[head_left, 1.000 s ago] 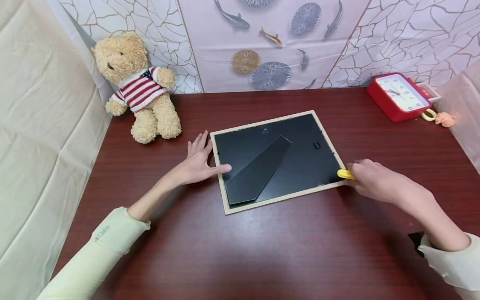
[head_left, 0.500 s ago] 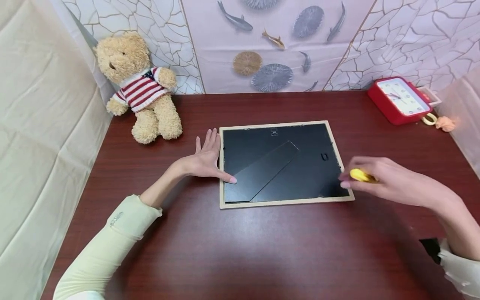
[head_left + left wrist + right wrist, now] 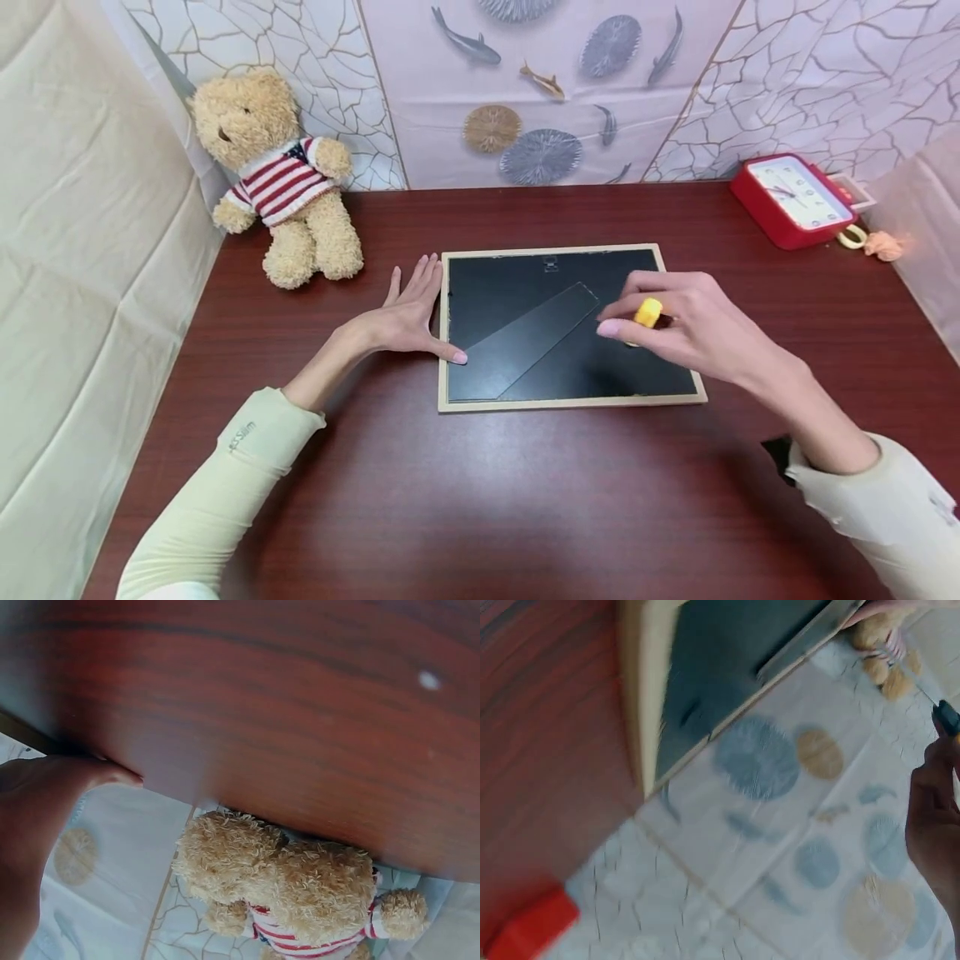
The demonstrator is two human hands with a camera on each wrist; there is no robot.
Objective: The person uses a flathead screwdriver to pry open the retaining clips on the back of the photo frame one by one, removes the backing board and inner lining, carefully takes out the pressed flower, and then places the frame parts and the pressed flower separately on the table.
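Note:
A picture frame lies face down on the dark red table, its black back and pale wooden edge showing. The folded stand leg slants across that back. At the left side my left hand rests with fingers spread along the edge and thumb laid on the backing. Over the right half of the frame, my right hand holds a screwdriver with a yellow handle end. In the right wrist view the screwdriver shows a dark collar and thin shaft. The right hand covers the hanger at that side.
A teddy bear in a striped sweater sits at the back left. A red clock stands at the back right, beside a yellow ring and a small orange item. Patterned cloth hangs behind the table.
The picture frame has turned to lie nearly square, and its stand leg has gone flat. My right hand has left the lower right corner and moved left over the backing with the screwdriver.

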